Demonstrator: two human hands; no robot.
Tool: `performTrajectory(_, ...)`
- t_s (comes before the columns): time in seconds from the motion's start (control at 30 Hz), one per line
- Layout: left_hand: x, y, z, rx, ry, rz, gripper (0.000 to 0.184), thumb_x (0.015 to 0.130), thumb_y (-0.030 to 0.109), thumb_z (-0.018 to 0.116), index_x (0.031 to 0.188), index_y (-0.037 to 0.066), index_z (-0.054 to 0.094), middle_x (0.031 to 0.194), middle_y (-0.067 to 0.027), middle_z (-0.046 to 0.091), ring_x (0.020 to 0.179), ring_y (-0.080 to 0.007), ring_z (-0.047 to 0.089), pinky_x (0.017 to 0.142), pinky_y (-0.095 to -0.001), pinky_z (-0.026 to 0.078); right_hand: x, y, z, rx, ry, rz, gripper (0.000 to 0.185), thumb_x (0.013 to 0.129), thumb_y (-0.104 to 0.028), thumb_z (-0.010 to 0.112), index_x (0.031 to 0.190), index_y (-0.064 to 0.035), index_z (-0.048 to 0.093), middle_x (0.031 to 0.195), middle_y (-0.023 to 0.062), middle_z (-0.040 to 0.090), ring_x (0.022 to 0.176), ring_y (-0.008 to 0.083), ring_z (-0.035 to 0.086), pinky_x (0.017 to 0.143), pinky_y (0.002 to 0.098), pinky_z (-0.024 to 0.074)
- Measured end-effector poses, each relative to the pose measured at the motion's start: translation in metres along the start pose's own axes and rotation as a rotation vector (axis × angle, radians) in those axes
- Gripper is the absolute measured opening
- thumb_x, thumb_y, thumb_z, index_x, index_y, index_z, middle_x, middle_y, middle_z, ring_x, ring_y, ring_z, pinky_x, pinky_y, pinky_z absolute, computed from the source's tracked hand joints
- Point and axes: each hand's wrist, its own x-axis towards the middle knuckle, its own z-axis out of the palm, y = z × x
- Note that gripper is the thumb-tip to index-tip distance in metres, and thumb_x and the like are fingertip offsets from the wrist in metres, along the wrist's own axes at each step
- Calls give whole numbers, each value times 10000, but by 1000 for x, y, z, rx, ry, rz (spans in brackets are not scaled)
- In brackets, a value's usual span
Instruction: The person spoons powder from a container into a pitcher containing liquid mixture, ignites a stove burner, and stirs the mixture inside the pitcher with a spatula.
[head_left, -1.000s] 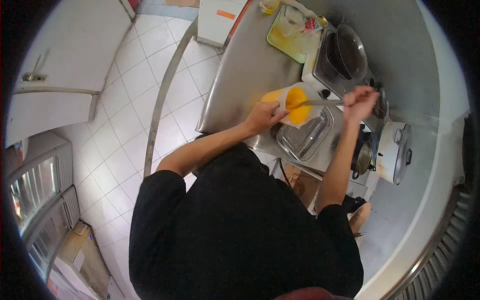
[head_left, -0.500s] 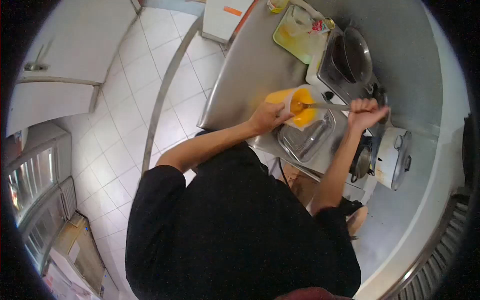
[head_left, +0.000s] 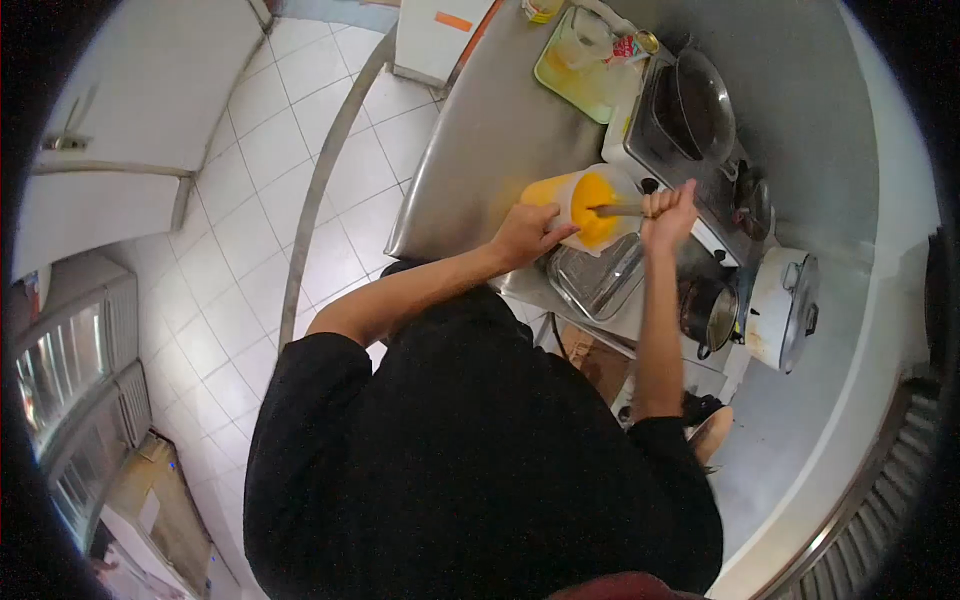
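Observation:
My left hand (head_left: 525,236) grips the near side of a translucent plastic tub (head_left: 546,190), its thumb across the rim. The tub is tilted, its mouth facing right, and a bright yellow-orange mixture (head_left: 597,190) coats the inside. My right hand (head_left: 668,216) is wrapped round the handle of a long metal spoon (head_left: 622,210). The spoon's head is down in the mixture, hidden from sight. Just below the tub, a clear rectangular dish (head_left: 595,280) rests on the counter.
The steel counter (head_left: 465,170) carries a green-rimmed tray (head_left: 570,80) with a clear container on it and an opened can (head_left: 640,46) beside it. To the right stand a stove with a dark pan (head_left: 705,108), a black pot (head_left: 710,310) and a lidded white pot (head_left: 775,310).
My right hand has moved left, towards the tub, pushing the spoon deeper into the mixture. My left hand still holds the tub in nearly the same place.

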Motion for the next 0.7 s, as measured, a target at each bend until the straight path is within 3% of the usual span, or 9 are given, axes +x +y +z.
performTrajectory(0.03,-1,0,1,4,-4,-1,481,919,433,643,728,5,535,619,-211,544,614,-415,574,574,-468,446,1,-19,-1,-115,149,-63,516,1033,-459,432,609,-186,326,489,-30,258,413,132,274,418,307,211)
performTrajectory(0.13,0,2,10,10,-24,-24,474,918,429,646,732,7,536,627,-211,548,617,-416,576,579,-472,447,27,-30,-49,309,-22,-260,487,1038,-411,445,617,-193,333,495,-46,253,416,121,274,419,297,207)
performTrajectory(0.27,3,-5,10,7,21,29,467,912,421,657,728,10,534,621,-207,546,618,-419,574,577,-476,446,23,-63,-45,233,-97,-164,566,1032,-511,399,572,-197,292,482,-63,259,412,105,247,418,303,204)
performTrajectory(0.3,3,-1,14,-12,37,19,465,910,421,659,729,11,534,620,-206,546,620,-419,575,577,-476,447,13,-56,-30,274,50,-268,572,1035,-497,403,577,-199,235,494,-67,204,428,96,176,425,297,179)
performTrajectory(0.4,-1,-1,12,34,18,29,468,903,427,666,728,15,531,617,-202,549,624,-416,582,579,-474,454,12,-19,-20,-89,129,-46,575,1037,-486,406,585,-198,198,503,-64,156,450,90,139,433,287,157)
performTrajectory(0.43,2,-4,13,60,31,33,470,900,430,668,726,16,529,616,-200,551,625,-414,585,581,-473,456,29,-53,-50,146,15,-110,579,1040,-487,400,584,-194,197,499,-55,161,448,88,166,439,279,165)
performTrajectory(0.53,-3,-4,18,33,-12,-33,461,897,437,668,743,26,525,621,-202,553,632,-409,594,584,-472,462,29,19,-33,18,113,14,574,1053,-450,378,551,-193,272,481,-55,229,442,103,203,438,275,206)
performTrajectory(0.7,-4,-2,21,76,35,-2,468,902,443,659,740,26,524,601,-190,548,608,-405,588,571,-464,462,19,-2,-25,-34,-101,51,555,1050,-402,423,576,-146,289,498,-32,197,460,136,186,471,318,203)
